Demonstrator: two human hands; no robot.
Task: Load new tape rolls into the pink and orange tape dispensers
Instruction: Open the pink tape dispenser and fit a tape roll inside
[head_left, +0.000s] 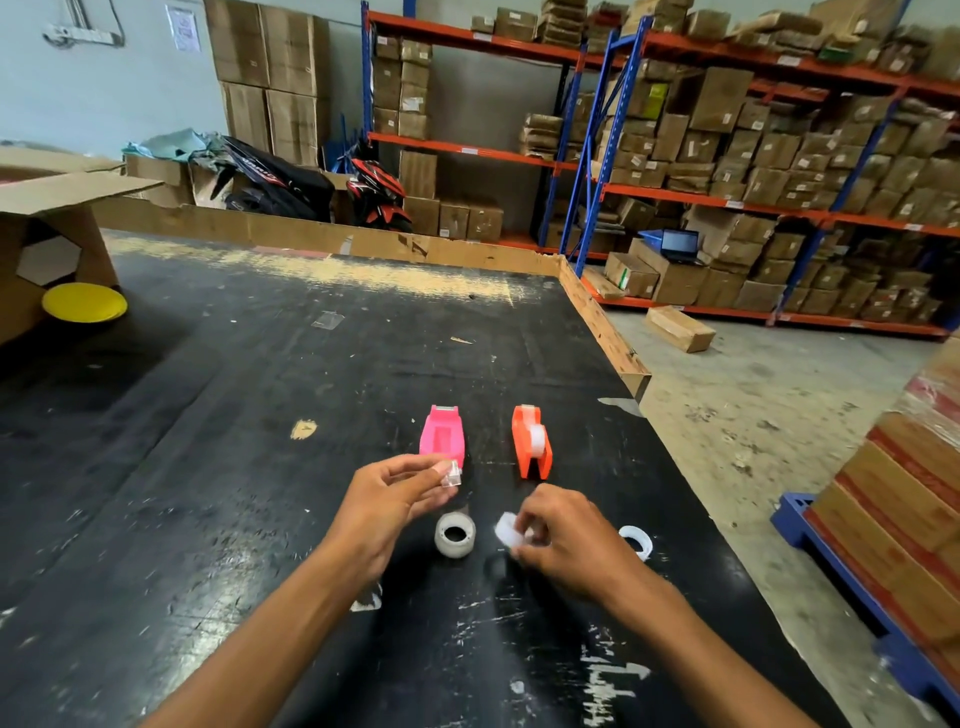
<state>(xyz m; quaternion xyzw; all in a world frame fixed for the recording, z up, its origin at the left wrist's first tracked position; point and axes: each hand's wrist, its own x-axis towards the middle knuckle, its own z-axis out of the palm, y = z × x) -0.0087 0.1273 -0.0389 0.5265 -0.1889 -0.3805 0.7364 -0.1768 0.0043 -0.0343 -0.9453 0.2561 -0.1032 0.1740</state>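
Observation:
The pink tape dispenser (442, 434) stands on the black table (260, 467) with its roll slot empty. To its right the orange tape dispenser (531, 441) holds a clear tape roll (537, 438). My left hand (395, 499) pinches a small clear piece of tape (451, 475) just in front of the pink dispenser. My right hand (561, 540) holds a whitish tape roll (508, 530) by its side. Another clear tape roll (455, 534) lies flat on the table between my hands. A white empty core ring (638, 540) lies to the right of my right hand.
A yellow plate (84, 302) and an open cardboard box (47, 228) sit at the far left. A cardboard rim (602, 327) borders the table's far and right edges. Shelving with boxes (753, 171) fills the background; stacked cartons on a blue pallet (904, 519) stand at right.

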